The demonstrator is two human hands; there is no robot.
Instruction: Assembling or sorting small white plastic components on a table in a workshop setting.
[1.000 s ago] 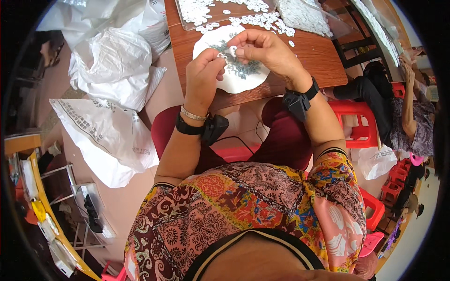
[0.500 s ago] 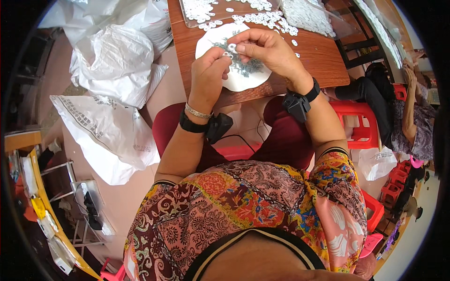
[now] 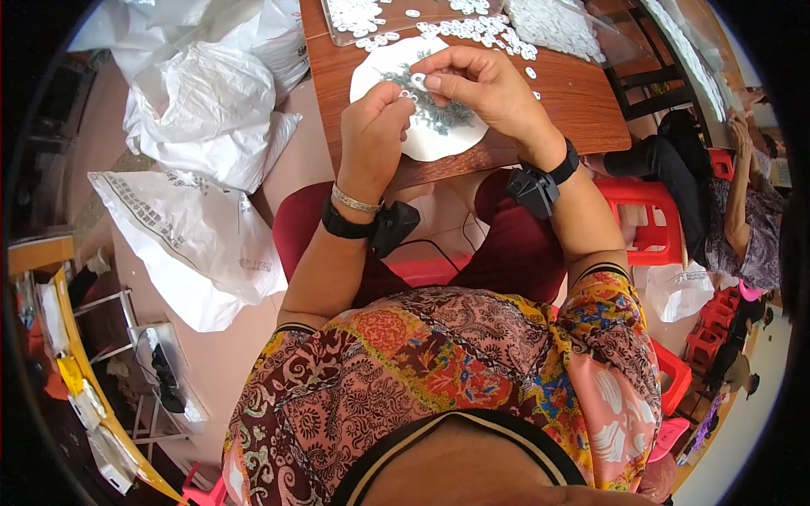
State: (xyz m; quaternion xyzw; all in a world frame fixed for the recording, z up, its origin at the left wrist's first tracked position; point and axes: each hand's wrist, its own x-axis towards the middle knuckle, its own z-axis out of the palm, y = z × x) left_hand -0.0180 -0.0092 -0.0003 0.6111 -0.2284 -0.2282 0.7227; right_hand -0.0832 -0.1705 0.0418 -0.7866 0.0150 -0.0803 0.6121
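My left hand (image 3: 378, 126) and my right hand (image 3: 483, 84) meet over a white round plate (image 3: 447, 145) at the near edge of a brown wooden table (image 3: 574, 110). The right hand pinches a small white ring-shaped piece (image 3: 418, 80) between thumb and forefinger. The left hand's fingers are curled against that piece and seem to grip a small metal part, too small to make out. A heap of small grey metal parts (image 3: 443, 114) lies on the plate. Each wrist wears a black band with a black box.
Many more white ring pieces (image 3: 472, 29) lie scattered on the table behind the plate, some in clear trays (image 3: 354, 17). White plastic sacks (image 3: 202, 118) lie on the floor to the left. Red plastic stools (image 3: 645, 219) and another seated person (image 3: 742, 194) are to the right.
The hands have stayed over the plate with only small finger movements; the white ring piece is now held between the right thumb and forefinger.
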